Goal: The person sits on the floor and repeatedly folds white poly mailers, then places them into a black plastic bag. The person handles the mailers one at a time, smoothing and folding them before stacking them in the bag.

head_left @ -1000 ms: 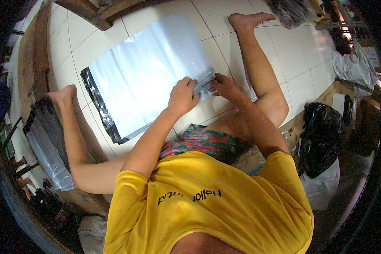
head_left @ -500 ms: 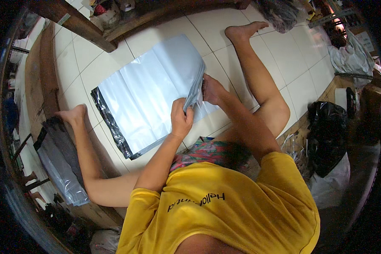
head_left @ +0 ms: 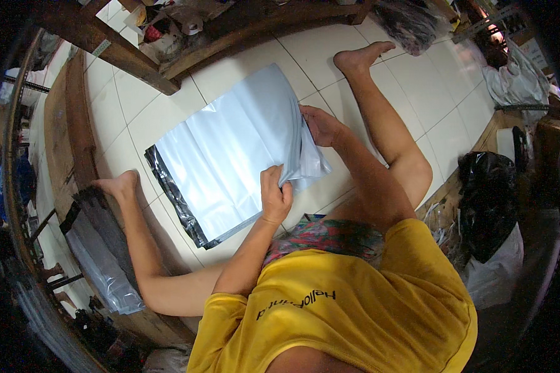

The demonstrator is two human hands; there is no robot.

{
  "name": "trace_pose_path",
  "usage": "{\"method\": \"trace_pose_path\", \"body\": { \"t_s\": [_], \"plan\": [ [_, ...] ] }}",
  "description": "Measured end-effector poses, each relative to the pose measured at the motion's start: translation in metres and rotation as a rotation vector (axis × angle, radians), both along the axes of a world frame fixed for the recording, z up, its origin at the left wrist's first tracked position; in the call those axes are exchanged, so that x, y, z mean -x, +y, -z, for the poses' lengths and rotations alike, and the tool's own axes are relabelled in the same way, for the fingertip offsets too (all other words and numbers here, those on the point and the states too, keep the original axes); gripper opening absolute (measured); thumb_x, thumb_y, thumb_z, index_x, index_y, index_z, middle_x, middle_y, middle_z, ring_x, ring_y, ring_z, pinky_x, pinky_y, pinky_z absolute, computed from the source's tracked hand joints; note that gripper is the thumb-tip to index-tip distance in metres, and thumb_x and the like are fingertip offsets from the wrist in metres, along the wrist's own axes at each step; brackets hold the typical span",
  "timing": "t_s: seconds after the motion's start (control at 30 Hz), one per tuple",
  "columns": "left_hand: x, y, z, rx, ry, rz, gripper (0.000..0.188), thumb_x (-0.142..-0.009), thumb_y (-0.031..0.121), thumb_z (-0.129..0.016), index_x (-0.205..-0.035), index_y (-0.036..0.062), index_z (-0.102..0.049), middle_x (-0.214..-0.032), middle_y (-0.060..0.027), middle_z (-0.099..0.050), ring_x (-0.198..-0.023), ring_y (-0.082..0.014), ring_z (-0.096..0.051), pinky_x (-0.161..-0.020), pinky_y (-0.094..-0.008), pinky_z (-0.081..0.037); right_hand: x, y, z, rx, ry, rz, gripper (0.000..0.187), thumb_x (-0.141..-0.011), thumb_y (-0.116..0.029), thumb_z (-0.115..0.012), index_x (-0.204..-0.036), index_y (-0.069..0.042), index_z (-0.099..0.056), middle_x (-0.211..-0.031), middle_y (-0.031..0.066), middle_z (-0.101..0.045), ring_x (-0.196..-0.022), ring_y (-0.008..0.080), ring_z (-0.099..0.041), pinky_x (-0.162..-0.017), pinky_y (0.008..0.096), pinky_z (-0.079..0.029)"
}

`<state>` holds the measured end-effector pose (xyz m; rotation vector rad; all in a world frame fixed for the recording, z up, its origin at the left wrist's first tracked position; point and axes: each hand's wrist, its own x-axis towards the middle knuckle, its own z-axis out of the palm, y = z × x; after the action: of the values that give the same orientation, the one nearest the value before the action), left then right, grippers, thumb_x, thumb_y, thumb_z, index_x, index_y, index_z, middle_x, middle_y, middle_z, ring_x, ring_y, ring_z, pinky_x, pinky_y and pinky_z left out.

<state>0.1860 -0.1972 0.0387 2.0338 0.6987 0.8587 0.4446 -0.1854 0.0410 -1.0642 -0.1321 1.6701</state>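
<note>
A stack of pale grey-white plastic mailing bags (head_left: 224, 149) lies flat on the tiled floor between my legs, its black-edged end toward the left. My left hand (head_left: 275, 198) pinches the near right corner of the stack, thumb and fingers closed on the layered edges. At the right side, my right hand (head_left: 322, 126) is at the fanned, slightly lifted edges. Its fingers curl round the sheets, and their tips are partly hidden by the bags. Beneath the lifted edge, lower bags spread out on the floor toward the right.
A folded stack of dark and grey plastic bags (head_left: 99, 261) lies by my left foot. Wooden beams (head_left: 255, 38) run along the far side, and a wooden plank (head_left: 68, 130) is at the left. A black plastic bag (head_left: 488, 202) sits at right; white floor tiles (head_left: 442, 93) extend beyond my right leg.
The whole view has shifted, so the scene sits slightly lower and to the right. The lifted right edges have spread, showing more of the lower bags between my hands.
</note>
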Motion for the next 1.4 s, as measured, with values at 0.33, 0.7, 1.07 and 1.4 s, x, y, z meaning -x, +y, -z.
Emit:
{"method": "trace_pose_path", "body": {
  "t_s": [0.33, 0.7, 1.07, 1.4],
  "plan": [
    [0.006, 0.001, 0.0, -0.053, -0.009, -0.001, 0.049, -0.08, -0.003, -0.056, -0.129, -0.0053, -0.055, -0.116, -0.023, -0.055, -0.105, -0.0397, -0.052, -0.095, -0.0465, -0.045, -0.035, 0.001, 0.054, -0.456, -1.425, -0.456, 0.038, -0.092, -0.018, -0.063, -0.122, 0.005, -0.062, -0.121, 0.0203, -0.066, -0.112, 0.0327, -0.065, -0.099, 0.0441, -0.052],
    [-0.012, -0.005, 0.004, -0.213, 0.194, 0.211, 0.053, -0.078, 0.002, -0.069, -0.129, -0.0044, -0.057, -0.116, -0.0185, -0.054, -0.104, -0.0354, -0.053, -0.094, -0.0449, -0.043, -0.046, 0.001, 0.046, -0.103, -1.13, -0.19, 0.038, -0.094, -0.01, -0.061, -0.128, 0.003, -0.048, -0.097, 0.0169, -0.07, -0.08, 0.0225, -0.067, -0.069, 0.0341, -0.057],
    [-0.026, -0.003, 0.006, -0.28, 0.336, 0.299, 0.05, -0.08, 0.008, -0.071, -0.126, -0.0042, -0.058, -0.112, -0.0164, -0.057, -0.103, -0.0331, -0.055, -0.09, -0.0446, -0.044, -0.063, -0.028, 0.061, 0.014, -1.063, -0.477, 0.052, -0.072, -0.002, -0.078, -0.121, -0.001, -0.06, -0.102, 0.0163, -0.067, -0.099, 0.0323, -0.066, -0.088, 0.0439, -0.054],
    [-0.027, -0.004, -0.01, -0.3, 0.45, 0.415, 0.055, -0.083, 0.023, -0.073, -0.129, -0.0018, -0.058, -0.124, -0.0194, -0.056, -0.116, -0.0356, -0.053, -0.1, -0.0483, -0.04, -0.036, -0.035, -0.004, 0.408, -0.666, -0.304, 0.047, -0.091, -0.033, -0.071, -0.125, -0.003, -0.057, -0.103, 0.0187, -0.068, -0.099, 0.0351, -0.067, -0.089, 0.0418, -0.055]
  ]
}}
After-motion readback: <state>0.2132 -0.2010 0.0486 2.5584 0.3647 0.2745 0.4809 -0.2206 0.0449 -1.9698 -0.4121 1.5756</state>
